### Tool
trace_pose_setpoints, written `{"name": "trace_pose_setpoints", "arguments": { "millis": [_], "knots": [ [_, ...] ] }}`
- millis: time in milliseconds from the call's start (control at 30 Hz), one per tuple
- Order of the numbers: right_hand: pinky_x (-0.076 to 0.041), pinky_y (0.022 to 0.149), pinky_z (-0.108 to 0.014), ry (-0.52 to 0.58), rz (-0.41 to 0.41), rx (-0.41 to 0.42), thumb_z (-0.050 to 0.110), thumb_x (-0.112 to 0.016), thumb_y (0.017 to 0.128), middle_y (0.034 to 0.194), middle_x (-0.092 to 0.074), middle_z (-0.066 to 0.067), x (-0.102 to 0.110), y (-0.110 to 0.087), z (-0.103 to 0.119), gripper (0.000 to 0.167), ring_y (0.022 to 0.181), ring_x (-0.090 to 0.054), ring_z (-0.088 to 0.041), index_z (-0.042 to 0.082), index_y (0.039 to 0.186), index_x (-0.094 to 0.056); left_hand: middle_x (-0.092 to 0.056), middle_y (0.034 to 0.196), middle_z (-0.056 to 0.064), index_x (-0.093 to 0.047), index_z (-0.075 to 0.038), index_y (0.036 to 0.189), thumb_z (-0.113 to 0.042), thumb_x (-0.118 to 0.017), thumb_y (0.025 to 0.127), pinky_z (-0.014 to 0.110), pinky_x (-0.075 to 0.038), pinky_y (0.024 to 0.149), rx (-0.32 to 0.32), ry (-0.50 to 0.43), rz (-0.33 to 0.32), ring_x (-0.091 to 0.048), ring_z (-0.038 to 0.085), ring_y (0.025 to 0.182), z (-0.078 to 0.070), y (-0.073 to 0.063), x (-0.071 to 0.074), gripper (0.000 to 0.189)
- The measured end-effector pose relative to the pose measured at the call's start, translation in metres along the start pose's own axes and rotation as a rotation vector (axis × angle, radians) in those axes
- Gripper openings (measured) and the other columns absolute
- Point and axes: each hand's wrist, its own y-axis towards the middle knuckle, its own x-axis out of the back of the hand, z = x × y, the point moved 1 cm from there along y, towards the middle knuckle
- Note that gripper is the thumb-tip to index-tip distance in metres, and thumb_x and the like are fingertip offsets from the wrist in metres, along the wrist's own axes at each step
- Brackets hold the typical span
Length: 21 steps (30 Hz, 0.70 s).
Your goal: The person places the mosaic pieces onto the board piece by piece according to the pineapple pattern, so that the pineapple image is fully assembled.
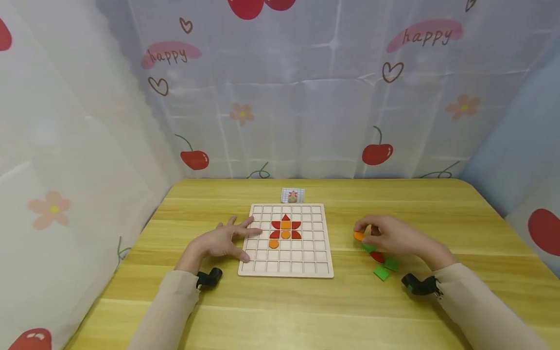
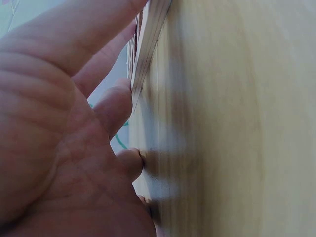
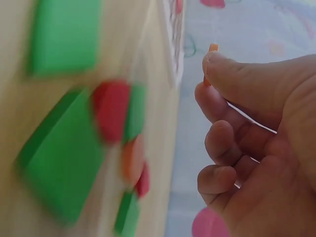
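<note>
Flat on the table lies a pale wooden grid board [image 1: 308, 267]. It bears a red triangle [image 1: 286, 218], an orange square [image 1: 286, 225], red petal-like pieces [image 1: 295, 234] and two orange round pieces [image 1: 273, 244]. Spread fingers of my left hand [image 1: 218, 241] rest on the board's left edge; the left wrist view [image 2: 74, 133] shows that hand's palm beside the board's side. To the right of the board, my right hand [image 1: 391, 236] pinches an orange piece [image 3: 213, 48] between thumb and index finger, raised off the table. Its full outline is partly hidden by the thumb.
Below and beside my right hand lie loose pieces: green squares [image 1: 381, 273], a red piece [image 1: 377, 256] and others partly covered. A small printed card [image 1: 292, 195] with a gridded picture stands behind the board. A patterned curtain [image 1: 280, 136] borders the table's back.
</note>
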Motion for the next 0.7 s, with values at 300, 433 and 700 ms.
{"name": "trace_pose_setpoints", "arguments": {
  "millis": [300, 433, 700],
  "knots": [
    [-0.047, 0.068, -0.025, 0.013, 0.037, 0.026, 0.015, -0.074, 0.095, 0.108, -0.070, 0.001, -0.009, 0.034, 0.037, 0.020, 0.076, -0.053, -0.013, 0.013, 0.115, -0.072, -0.015, 0.174, -0.010, -0.056, -0.046, 0.145, -0.040, -0.087, 0.078, 0.077, 0.010, 0.118, 0.041, -0.006, 0.000, 0.017, 0.040, 0.159, 0.001, -0.004, 0.000, 0.074],
    [-0.047, 0.070, -0.025, 0.004, 0.045, 0.010, 0.014, -0.075, 0.094, 0.105, -0.071, 0.002, -0.015, 0.047, 0.051, 0.018, 0.077, -0.053, -0.013, 0.013, 0.112, -0.072, -0.015, 0.174, -0.011, -0.056, -0.044, 0.146, -0.039, -0.087, 0.078, 0.074, 0.012, 0.120, 0.023, -0.005, -0.003, 0.016, 0.039, 0.160, 0.000, -0.003, 0.000, 0.074],
    [-0.051, 0.078, -0.031, -0.010, 0.066, -0.013, 0.019, -0.078, 0.093, 0.102, -0.071, 0.004, -0.032, 0.073, 0.081, 0.016, 0.085, -0.058, -0.013, 0.015, 0.108, -0.074, -0.014, 0.174, -0.011, -0.056, -0.044, 0.146, -0.039, -0.087, 0.078, 0.074, 0.013, 0.119, 0.013, -0.007, 0.008, 0.017, 0.038, 0.160, -0.001, 0.000, 0.001, 0.075]
  ]
}}
